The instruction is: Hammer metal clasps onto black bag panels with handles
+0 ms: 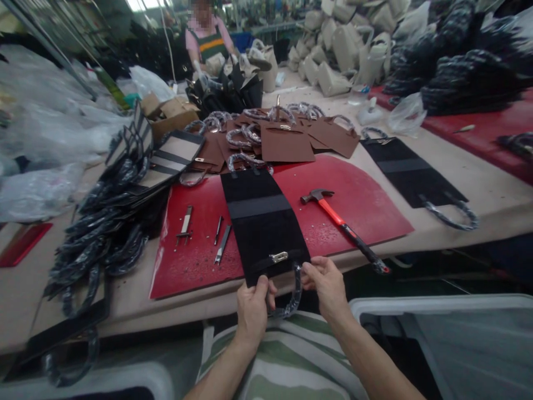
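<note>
A long black bag panel lies on the red mat, its near end over the table's front edge. It has a silver clasp and a plastic-wrapped handle at the near end. My left hand pinches the near left corner beside the handle's left base. At the handle's right base, my right hand has its fingers closed on the panel's near right corner. A claw hammer rests on the mat to the right. Small metal tools lie to the left.
Brown panels with wrapped handles are piled behind the mat. Black panels are stacked at the left, another black panel at the right. Bins stand below the table's edge. A person works at the back.
</note>
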A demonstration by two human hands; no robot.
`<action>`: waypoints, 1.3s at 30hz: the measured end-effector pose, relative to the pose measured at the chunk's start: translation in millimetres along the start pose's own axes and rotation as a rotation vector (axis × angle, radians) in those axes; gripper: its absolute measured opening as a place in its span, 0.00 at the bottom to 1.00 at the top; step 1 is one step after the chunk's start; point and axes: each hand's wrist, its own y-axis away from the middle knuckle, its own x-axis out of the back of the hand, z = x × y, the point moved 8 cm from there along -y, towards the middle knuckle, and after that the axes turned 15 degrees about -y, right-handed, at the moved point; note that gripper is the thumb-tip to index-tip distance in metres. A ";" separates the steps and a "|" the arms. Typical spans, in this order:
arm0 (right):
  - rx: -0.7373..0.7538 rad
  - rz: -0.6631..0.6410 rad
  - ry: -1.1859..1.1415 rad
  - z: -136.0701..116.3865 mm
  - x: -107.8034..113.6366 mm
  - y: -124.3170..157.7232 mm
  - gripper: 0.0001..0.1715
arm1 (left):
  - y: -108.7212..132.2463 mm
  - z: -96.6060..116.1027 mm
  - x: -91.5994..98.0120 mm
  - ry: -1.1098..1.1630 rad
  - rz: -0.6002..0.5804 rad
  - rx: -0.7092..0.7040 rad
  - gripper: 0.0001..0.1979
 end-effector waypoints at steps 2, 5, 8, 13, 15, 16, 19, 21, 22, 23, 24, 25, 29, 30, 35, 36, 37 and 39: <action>-0.018 0.026 -0.044 6.6 2.4 2.9 0.31 | -3.2 3.7 2.6 -0.020 -0.002 -0.002 0.24; -0.004 0.043 -0.083 6.4 -0.8 4.4 0.33 | -9.6 9.1 1.5 0.090 -0.012 0.109 0.26; 0.046 0.052 -0.109 -2.3 -7.0 2.6 0.33 | -11.6 19.0 -3.2 0.164 -0.019 0.209 0.22; 0.052 0.110 -0.195 -5.2 -2.2 1.0 0.31 | 9.4 4.0 -22.2 0.361 -0.119 0.609 0.15; -0.012 0.025 -0.188 -3.2 -5.8 1.5 0.27 | 16.6 -0.9 -25.0 0.401 -0.139 0.670 0.17; -0.033 -0.033 -0.147 -5.2 -9.3 1.6 0.26 | 18.3 -2.4 -24.6 0.413 -0.139 0.676 0.17; -0.038 -0.238 0.080 -24.4 -28.9 -2.0 0.25 | 19.2 -5.5 -22.6 0.459 -0.158 0.686 0.17; 0.016 -0.363 0.221 -46.8 -50.1 -10.9 0.25 | 18.6 -7.9 -22.3 0.492 -0.193 0.713 0.17; 0.038 -0.419 0.249 -58.3 -63.1 -17.6 0.25 | 18.0 -9.2 -22.2 0.507 -0.208 0.726 0.17; 0.040 -0.477 0.248 -68.0 -77.9 -25.3 0.23 | 17.0 -10.4 -22.1 0.523 -0.219 0.732 0.17; 0.028 -0.532 0.229 -75.8 -93.7 -33.6 0.21 | 15.7 -11.6 -21.9 0.537 -0.224 0.730 0.17; 0.005 -0.582 0.206 -81.6 -110.3 -42.1 0.19 | 14.2 -13.0 -21.9 0.550 -0.227 0.724 0.17; 0.035 -0.673 0.203 -98.7 -174.6 -65.0 0.09 | 10.7 -23.3 -26.8 0.559 -0.262 0.728 0.16; 0.075 -0.690 0.217 -102.7 -189.2 -64.5 0.10 | 9.7 -26.1 -28.8 0.557 -0.281 0.727 0.15; 0.410 -0.831 0.329 -131.2 -233.7 -36.2 0.14 | 5.5 -24.0 -32.2 0.585 -0.366 0.691 0.16; 0.509 -0.823 0.379 -139.3 -231.4 -34.5 0.15 | 4.2 -19.4 -28.9 0.588 -0.338 0.673 0.18; 0.586 -0.791 0.430 -146.1 -224.7 -37.0 0.15 | 2.8 -13.5 -25.0 0.582 -0.300 0.650 0.19; 0.616 -0.687 0.510 -152.6 -200.4 -56.1 0.16 | 1.2 1.2 -21.0 0.552 -0.240 0.595 0.18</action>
